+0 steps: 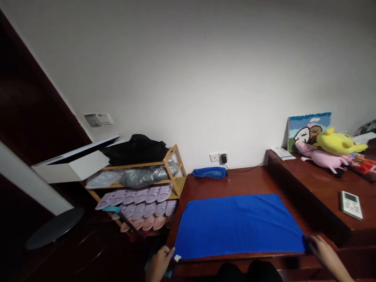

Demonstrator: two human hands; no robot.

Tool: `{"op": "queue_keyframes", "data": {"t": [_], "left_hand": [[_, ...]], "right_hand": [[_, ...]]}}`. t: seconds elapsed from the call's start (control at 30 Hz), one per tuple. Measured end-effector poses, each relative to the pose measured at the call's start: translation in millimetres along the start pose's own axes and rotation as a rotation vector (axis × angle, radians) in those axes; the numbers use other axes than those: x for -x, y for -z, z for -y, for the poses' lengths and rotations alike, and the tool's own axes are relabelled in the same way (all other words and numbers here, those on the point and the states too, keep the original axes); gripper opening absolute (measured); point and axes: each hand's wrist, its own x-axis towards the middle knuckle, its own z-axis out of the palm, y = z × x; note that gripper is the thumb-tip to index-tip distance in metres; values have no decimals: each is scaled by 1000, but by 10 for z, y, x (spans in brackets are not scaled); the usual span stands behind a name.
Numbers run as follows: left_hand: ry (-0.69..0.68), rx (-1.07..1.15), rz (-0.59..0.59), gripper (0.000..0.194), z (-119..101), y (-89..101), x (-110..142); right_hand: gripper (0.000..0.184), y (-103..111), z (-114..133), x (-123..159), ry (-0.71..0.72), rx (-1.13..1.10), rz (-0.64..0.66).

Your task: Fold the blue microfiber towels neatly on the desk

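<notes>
A blue towel [237,227] lies spread on the dark red wooden table, a few creases on its right side and a small white tag at its near left corner. My left hand [161,262] is at that corner, thumb and forefinger pinching the edge. At the near right corner my right hand [321,250] has its fingers closed on the cloth; they are dark and slightly blurred. A second blue cloth [209,172], folded into a narrow bundle, rests against the wall at the back of the table.
A shoe rack [178,184] with slippers, wrapped items and a black bag [136,150] stands left, with an open white box [70,166]. On the raised surface at right are plush toys [337,141], a picture [308,129] and a white calculator-like device [351,205]. A plugged-in black adapter [224,158] trails a cable.
</notes>
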Motion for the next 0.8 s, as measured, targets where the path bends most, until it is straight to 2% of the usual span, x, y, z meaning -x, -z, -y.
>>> {"op": "queue_keyframes", "data": {"t": [0.07,0.13,0.27,0.37,0.47,0.67,0.73,0.8], "left_hand": [[-147,-57,-121,28,-154,35,-123],[-271,-104,-183,24,-389,-15,-332],[-396,-155,-171,31,-903,-315,-930],[-428,-209,-129,37,-1135,-547,-1362],[-456,-272,-73,38,-1163,-685,-1642],[-505,-360,-29,53,-879,-758,-1781],[-550,-392,-76,55,-840,-779,-1771],[-585,-411,-143,55,-866,-824,-1753]], "right_hand": [[36,-79,137,-21,40,24,21],[35,-235,424,-90,91,54,28],[36,-746,1296,-322,237,-2,178],[39,-1147,1854,-498,313,-5,262],[43,-1422,2078,-608,327,32,301],[44,-1613,1964,-646,293,132,304],[43,-1681,2086,-668,299,160,278],[44,-1815,2369,-701,331,153,284]]}}
